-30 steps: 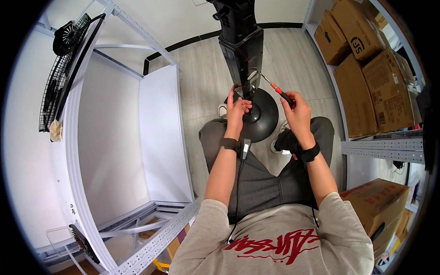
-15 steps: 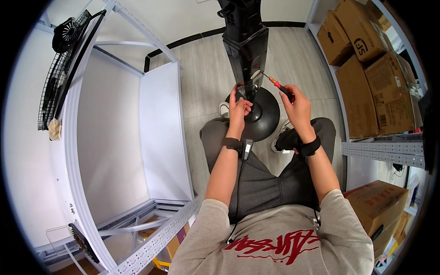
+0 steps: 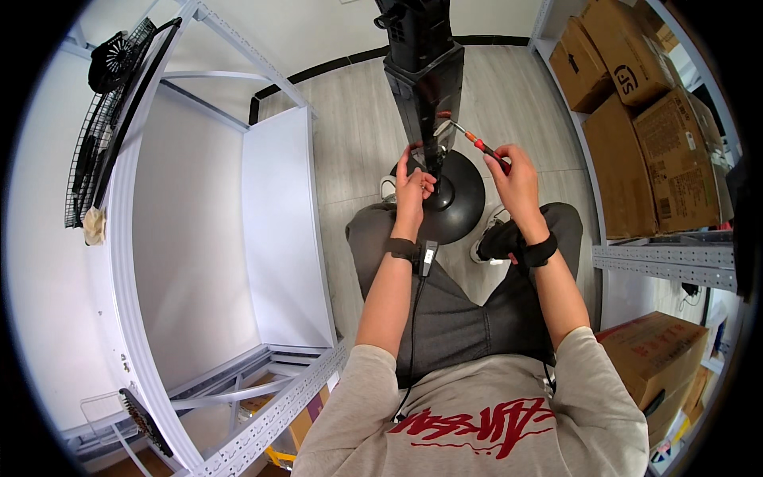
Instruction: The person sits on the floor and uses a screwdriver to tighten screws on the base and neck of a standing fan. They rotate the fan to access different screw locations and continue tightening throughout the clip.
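Observation:
A tall black machine (image 3: 424, 75) with a tapering, glossy lower section stands over a round black base (image 3: 467, 199). My right hand (image 3: 520, 184) is closed round the red and black handle of a screwdriver (image 3: 482, 145). Its metal shaft slants up and left, and the tip reaches a small pale oval spot on the machine's lower section. My left hand (image 3: 412, 195) is at the lower end of that section. One finger lies along its left edge while the others curl in front, gripping there; the exact contact is partly hidden.
A white metal shelf frame (image 3: 286, 230) runs along the left, with a black wire basket (image 3: 83, 159) on it. Cardboard boxes (image 3: 620, 163) fill the rack on the right, and another carton (image 3: 656, 354) sits below. My legs (image 3: 445, 326) flank the round base.
My right hand and the screwdriver have shifted very slightly, the tip staying at the pale spot. My left hand keeps nearly the same place.

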The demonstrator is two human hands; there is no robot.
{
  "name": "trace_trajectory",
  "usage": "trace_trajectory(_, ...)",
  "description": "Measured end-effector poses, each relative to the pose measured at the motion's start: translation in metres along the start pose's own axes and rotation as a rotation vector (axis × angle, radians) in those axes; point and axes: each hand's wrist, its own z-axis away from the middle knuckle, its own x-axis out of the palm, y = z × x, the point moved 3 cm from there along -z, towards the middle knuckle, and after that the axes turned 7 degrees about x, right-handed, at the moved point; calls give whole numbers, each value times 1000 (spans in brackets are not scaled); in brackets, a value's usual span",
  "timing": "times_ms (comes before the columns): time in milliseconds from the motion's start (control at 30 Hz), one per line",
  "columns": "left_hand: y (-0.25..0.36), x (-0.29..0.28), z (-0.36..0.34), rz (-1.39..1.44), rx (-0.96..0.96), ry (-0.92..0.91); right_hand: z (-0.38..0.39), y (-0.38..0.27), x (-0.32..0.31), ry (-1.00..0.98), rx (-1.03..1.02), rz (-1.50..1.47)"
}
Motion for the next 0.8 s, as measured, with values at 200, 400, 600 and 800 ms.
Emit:
trace_trajectory(200, 1, -1, 1, 26, 0, -13, 1, -5, -1, -36, 51, -37)
trace_trajectory(400, 0, -1, 0, 9, -2, -14, -3, 2, 0, -209, 176, 74)
trace_trajectory(600, 0, -1, 1, 17, 2, -20, 2, -5, -1, -21, 91, -64)
trace_trajectory(800, 2, 1, 2, -1, -3, -8, -7, 10, 4, -191, 221, 3)
